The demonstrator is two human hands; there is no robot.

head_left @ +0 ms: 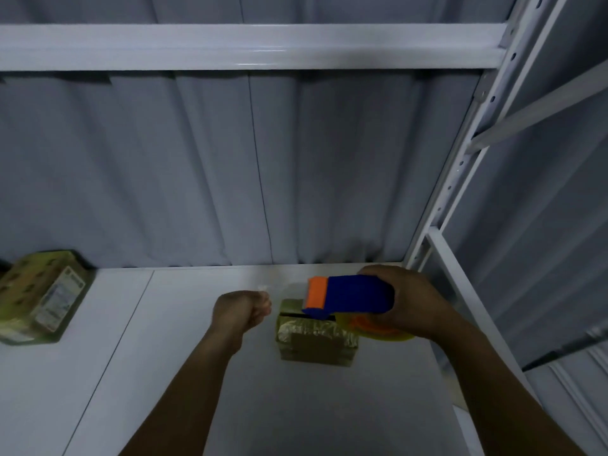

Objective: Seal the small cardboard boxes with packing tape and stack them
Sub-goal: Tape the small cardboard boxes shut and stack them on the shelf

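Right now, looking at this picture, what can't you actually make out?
All in the head view:
- Top of the small box: partly covered by the tape dispenser.
- The tape roll: mostly hidden by the right hand.
- The tape strip: see-through, only a faint blur at the left hand.
- Label on the far box: too small and dim to read; the left edge cuts the box off.

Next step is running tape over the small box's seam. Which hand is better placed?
Right, likely: right hand grips the tape dispenser over the small box; left hand, beside the box, seems only to pinch the tape end.
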